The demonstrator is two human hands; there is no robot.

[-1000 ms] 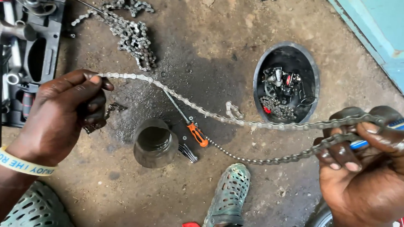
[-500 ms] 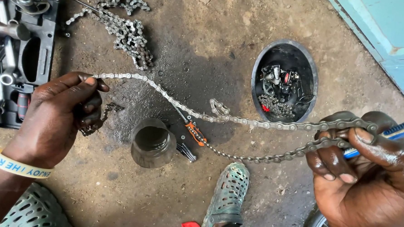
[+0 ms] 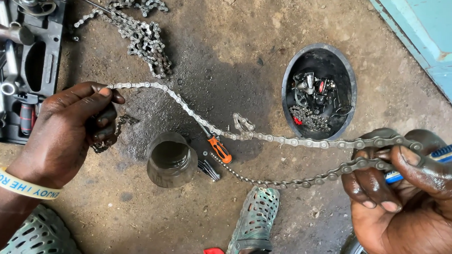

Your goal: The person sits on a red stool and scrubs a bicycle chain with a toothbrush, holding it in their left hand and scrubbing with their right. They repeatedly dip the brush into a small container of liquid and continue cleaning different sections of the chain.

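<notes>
Head camera, looking down: a person holds a long, greasy steel bicycle chain (image 3: 266, 138) stretched between both hands above a stained concrete floor (image 3: 224, 56). Over the past second the chain has drawn a little tauter and risen slightly, with the left hand (image 3: 66, 130) barely shifting. That hand's grip pinches one chain end between thumb and forefinger, a further dark length bunched in its curled fingers. The right hand (image 3: 410, 201) grips the chain's looped far end, closed also around a blue-handled brush (image 3: 440, 154). Directly below the chain's sagging middle stand a cloudy glass jar of dark liquid (image 3: 171, 160), an orange-handled screwdriver (image 3: 219, 148) and a small set of black hex keys (image 3: 209, 169). Beyond the chain, a round black bowl of derailleur parts (image 3: 319, 93) sits to the right; a second heap of loose chain (image 3: 141, 34) and a black plastic tool tray (image 3: 20, 57) lie to the left. A green perforated clog (image 3: 255, 219) rests nearest the wearer.
</notes>
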